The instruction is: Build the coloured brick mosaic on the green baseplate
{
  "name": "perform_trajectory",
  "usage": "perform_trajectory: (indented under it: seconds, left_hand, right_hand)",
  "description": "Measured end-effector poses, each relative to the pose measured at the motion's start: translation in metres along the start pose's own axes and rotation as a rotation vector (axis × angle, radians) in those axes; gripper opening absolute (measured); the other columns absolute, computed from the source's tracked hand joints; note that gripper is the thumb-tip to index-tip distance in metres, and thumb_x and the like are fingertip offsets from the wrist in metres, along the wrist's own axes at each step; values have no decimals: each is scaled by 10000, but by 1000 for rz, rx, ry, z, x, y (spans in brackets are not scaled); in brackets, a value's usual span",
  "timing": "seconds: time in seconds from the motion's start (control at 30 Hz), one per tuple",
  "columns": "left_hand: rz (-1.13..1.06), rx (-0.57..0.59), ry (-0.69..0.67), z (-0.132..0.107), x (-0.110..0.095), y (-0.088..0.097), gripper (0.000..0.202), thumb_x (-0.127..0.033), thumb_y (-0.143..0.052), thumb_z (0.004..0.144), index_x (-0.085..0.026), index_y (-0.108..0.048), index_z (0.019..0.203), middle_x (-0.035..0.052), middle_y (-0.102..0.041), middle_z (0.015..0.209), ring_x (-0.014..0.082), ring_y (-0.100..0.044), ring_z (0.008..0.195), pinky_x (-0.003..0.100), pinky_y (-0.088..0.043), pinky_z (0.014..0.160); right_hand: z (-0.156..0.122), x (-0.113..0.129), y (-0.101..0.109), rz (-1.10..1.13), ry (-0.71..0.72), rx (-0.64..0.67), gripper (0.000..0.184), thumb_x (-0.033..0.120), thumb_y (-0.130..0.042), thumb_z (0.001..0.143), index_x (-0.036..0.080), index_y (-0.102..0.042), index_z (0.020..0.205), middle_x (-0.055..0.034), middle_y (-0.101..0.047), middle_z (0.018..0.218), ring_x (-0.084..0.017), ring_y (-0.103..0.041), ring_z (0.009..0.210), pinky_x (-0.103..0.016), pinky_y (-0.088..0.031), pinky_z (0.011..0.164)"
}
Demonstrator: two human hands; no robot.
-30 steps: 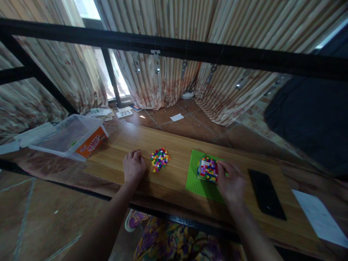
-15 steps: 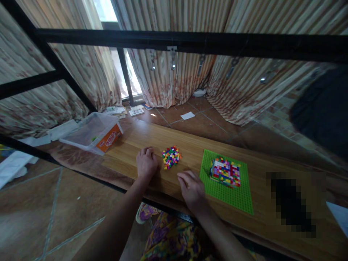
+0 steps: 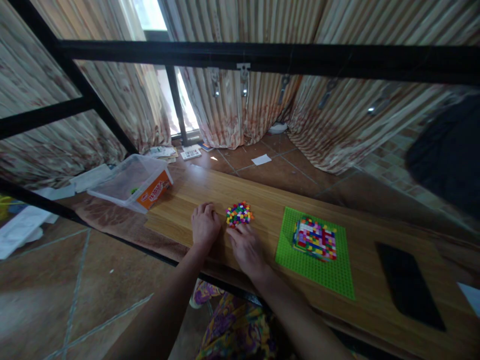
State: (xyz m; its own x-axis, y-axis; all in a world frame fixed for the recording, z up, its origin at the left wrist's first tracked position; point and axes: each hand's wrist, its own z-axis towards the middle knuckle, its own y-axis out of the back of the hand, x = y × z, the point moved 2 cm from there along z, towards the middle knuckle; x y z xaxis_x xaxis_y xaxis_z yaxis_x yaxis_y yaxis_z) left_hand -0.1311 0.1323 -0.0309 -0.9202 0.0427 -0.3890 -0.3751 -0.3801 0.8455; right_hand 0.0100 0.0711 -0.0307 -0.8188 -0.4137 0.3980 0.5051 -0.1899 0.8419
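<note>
A small heap of loose coloured bricks [image 3: 240, 213] lies on the wooden table [image 3: 262, 200]. My right hand [image 3: 245, 246] rests just in front of the heap, its fingertips touching the near edge of the bricks, fingers curled downward. My left hand [image 3: 205, 225] lies on the table to the left of the heap, fingers curled in a loose fist, nothing visible in it. To the right, a green baseplate [image 3: 318, 265] carries a block of stacked coloured bricks [image 3: 315, 238].
A clear plastic box with an orange label [image 3: 135, 182] stands at the table's left end. A black phone [image 3: 408, 286] lies flat at the right. Black metal frame bars [image 3: 262, 54] cross overhead. Papers lie on the tiled floor by the curtains.
My right hand left the brick block on the baseplate and moved left to the loose heap. The left hand stayed put. The camera view shifted left.
</note>
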Motion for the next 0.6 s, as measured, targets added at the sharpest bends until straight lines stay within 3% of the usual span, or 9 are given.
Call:
perform_trajectory:
  seconds: [0.27,0.6]
  left_hand:
    - [-11,13,8,1,-2,2,273,-201,-453,860,-182,-660,1037,108,-651,1115,281,-555,1062,426,-445,907]
    - [0,-10,-16,2,0,2,253,-216,-457,860,-187,-662,1005,100,-653,1108,281,-563,1043,415,-446,897]
  right_hand:
    - [1,-2,0,-114,8,14,209,162,-462,948,213,-637,847,-63,-628,876,-219,-522,869,-348,-409,784]
    - [-24,-14,13,-115,-84,30,117,175,-550,919,221,-578,814,-27,-607,823,-199,-529,846,-323,-395,742]
